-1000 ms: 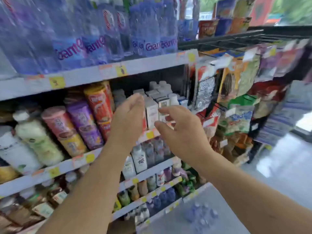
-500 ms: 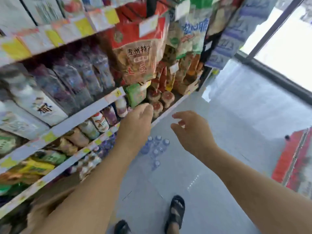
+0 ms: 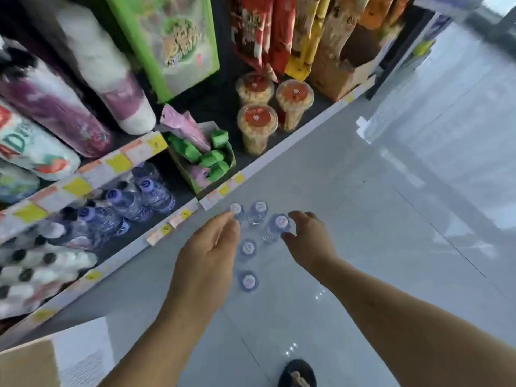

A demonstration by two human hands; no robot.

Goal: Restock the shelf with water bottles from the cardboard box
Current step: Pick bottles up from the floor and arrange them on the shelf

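While both hands hover | five floor bottles | three shelved bottles

A glossy pale grey tiled floor fills the right side, catching soft daylight reflections. Along the left runs a low white shop shelving unit with yellow price tags, dark inside, packed with colourful snack packets.

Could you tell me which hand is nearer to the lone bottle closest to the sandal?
Left. The left hand is just beside that bottle, on its shelf side; the right hand is farther off, up and across from it.
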